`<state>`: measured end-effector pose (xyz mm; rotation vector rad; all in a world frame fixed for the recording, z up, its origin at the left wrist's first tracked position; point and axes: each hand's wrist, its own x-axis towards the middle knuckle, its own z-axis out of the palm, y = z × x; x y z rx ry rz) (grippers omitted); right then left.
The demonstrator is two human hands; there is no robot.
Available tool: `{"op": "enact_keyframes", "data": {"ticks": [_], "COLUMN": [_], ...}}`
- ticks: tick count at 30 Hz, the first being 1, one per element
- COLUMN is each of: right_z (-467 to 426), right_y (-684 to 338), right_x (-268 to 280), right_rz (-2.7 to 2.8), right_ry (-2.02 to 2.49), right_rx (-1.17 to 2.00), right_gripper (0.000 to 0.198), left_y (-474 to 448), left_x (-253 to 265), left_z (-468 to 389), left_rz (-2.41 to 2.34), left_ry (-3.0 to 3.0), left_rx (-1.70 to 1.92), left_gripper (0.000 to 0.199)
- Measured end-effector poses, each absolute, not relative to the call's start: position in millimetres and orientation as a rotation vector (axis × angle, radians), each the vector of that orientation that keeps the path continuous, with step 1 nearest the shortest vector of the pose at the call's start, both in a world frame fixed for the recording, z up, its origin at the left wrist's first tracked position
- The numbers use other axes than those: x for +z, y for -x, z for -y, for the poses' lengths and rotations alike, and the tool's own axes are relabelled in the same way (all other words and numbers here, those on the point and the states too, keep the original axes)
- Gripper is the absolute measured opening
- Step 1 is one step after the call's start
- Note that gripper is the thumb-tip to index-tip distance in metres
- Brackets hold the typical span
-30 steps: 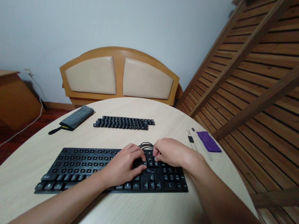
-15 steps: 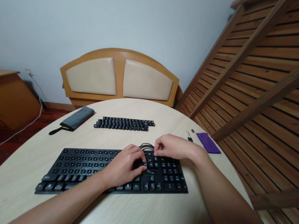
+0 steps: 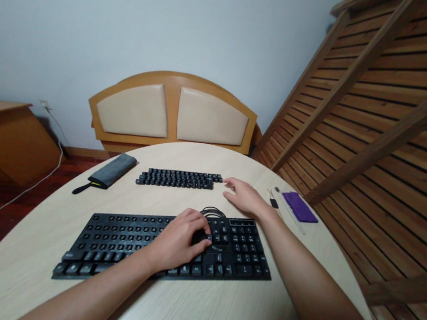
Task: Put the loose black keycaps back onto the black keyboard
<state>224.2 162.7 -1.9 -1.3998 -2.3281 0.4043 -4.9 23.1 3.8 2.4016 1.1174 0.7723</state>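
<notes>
My right hand, the nearer, loosely curled, grip unclear, has black plastic keycap rows at nine o'clock, running nine-to-three.

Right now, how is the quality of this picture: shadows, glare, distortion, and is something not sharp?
Head view: soft shadow on the table beside the left forearm, no harsh glare; head view: the slatted panel leans steeply, perhaps partly wide-angle stretch; head view: the right hand has a clear outline, but lettering on the loose keycaps is too small and soft to read.
</notes>
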Motion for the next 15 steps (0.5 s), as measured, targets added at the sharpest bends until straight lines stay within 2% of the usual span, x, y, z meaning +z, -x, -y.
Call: {"op": "enact_keyframes", "data": {"ticks": [9,15], "right_z": [-185,-181], "right_y": [-223,-220], "right_x": [-30,-26], "right_rz": [2.295,2.292], "right_ry": [1.309,1.351], "right_rx": [0.196,0.162], "right_gripper": [0.049,0.031], "left_y": [4,4], "left_x": [5,5], "left_z": [-23,-23], "left_rz": [-1.115,-1.109], "left_ry": [-2.386,-2.388], "left_rx": [0.772,0.774], "left_gripper": [0.009,0.008]}}
